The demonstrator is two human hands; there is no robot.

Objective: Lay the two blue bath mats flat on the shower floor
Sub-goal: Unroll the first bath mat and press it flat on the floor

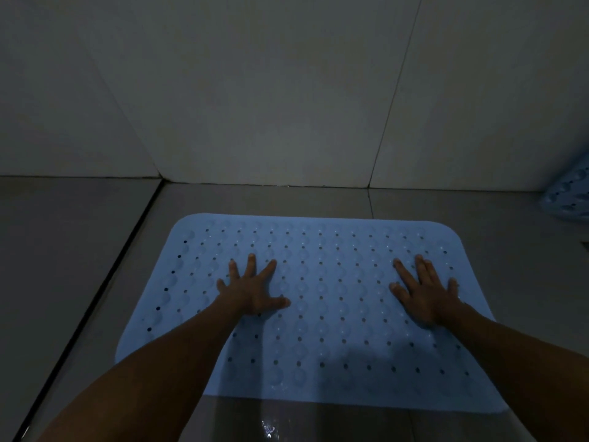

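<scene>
Two hands (251,290) (425,295) flat on one mat (322,314)

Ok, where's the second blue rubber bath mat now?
Second blue rubber bath mat: far right edge of head view, by the wall, apart from the flat mat.

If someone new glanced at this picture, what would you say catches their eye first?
The light blue bath mat dotted with holes, spread flat on the grey tiled shower floor, stands out in the dim light. The left hand and right hand press on it with fingers spread. At the far right edge, part of a second blue mat shows by the wall.
</scene>
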